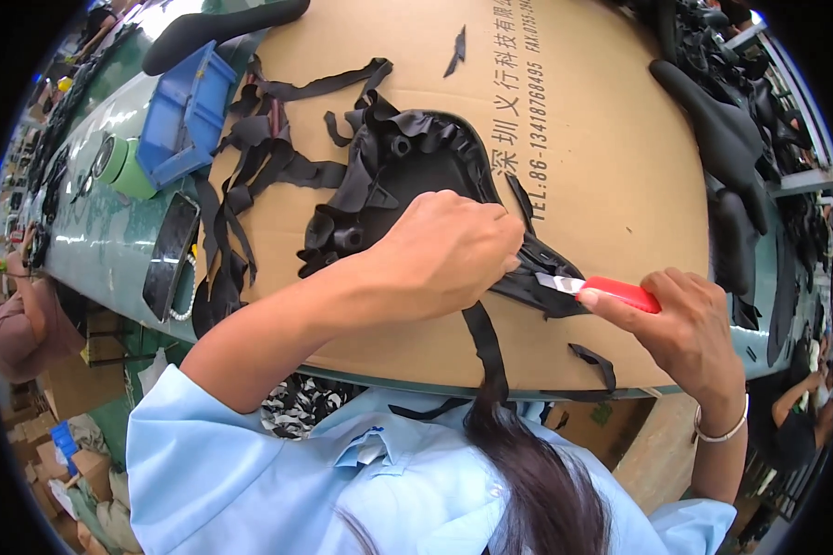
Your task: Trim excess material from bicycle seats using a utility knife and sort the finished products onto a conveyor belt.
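Note:
A black bicycle saddle (421, 176) lies upside down in the middle, its hollow underside up and loose black cover material bunched along its wide end. My left hand (449, 245) is closed over the saddle's middle, fingers pinched at its edge. From under that fist a black strip of cover material (486, 342) hangs toward me; the pinch itself is hidden. My right hand (690, 319) grips a red utility knife (620, 293), thumb along the handle. Its blade points left and rests at the saddle's narrow nose.
Brown cardboard (620, 176) covers the green table (88, 254). Black offcuts (273, 139) lie left of the saddle. Farther left are a blue bin (180, 116), a green tape roll (125, 166) and a phone (171, 250). Finished-looking saddles (713, 120) line the right edge. Other people work at both sides.

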Available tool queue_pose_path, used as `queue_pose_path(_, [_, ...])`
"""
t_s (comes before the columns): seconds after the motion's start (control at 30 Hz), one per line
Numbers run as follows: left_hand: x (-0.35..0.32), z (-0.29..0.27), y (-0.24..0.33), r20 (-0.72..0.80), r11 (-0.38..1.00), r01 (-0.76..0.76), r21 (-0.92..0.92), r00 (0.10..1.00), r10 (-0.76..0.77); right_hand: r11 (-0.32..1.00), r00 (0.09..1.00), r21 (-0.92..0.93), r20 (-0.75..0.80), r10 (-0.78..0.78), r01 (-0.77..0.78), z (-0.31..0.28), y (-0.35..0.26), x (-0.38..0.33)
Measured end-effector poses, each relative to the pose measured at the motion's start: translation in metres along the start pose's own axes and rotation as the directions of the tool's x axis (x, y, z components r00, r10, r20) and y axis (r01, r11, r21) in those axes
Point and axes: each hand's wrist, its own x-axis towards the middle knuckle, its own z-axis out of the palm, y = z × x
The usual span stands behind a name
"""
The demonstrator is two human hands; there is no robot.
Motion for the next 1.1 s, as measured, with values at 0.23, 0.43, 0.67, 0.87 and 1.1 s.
queue_pose_path(0.23, [0.029,0.011,0.004,-0.022,0.990,-0.098,-0.101,0.995,0.097,0.990,0.972,-0.043,-0.202,0.121,-0.133,0.013,0.004,-0.009])
queue_pose_path(0.43, [0.046,0.016,-0.006,-0.024,0.986,-0.155,0.061,0.987,0.157,0.886,0.921,0.450,-0.291,0.259,-0.107,0.043,-0.004,-0.004])
queue_pose_path(0.67, [0.041,0.032,-0.009,-0.354,0.989,-0.108,-0.104,0.933,0.065,0.301,0.698,0.829,0.142,0.702,-0.471,0.067,-0.073,0.006])
queue_pose_path(0.87, [0.044,0.016,-0.016,-0.287,0.956,-0.063,-0.286,0.958,-0.023,0.109,0.609,0.870,0.243,0.755,-0.481,0.035,-0.083,0.026])
queue_pose_path(1.1, [0.051,-0.015,-0.043,-0.123,0.907,-0.040,-0.419,0.992,-0.013,-0.605,0.781,0.774,0.490,0.387,-0.186,0.032,-0.084,0.043])
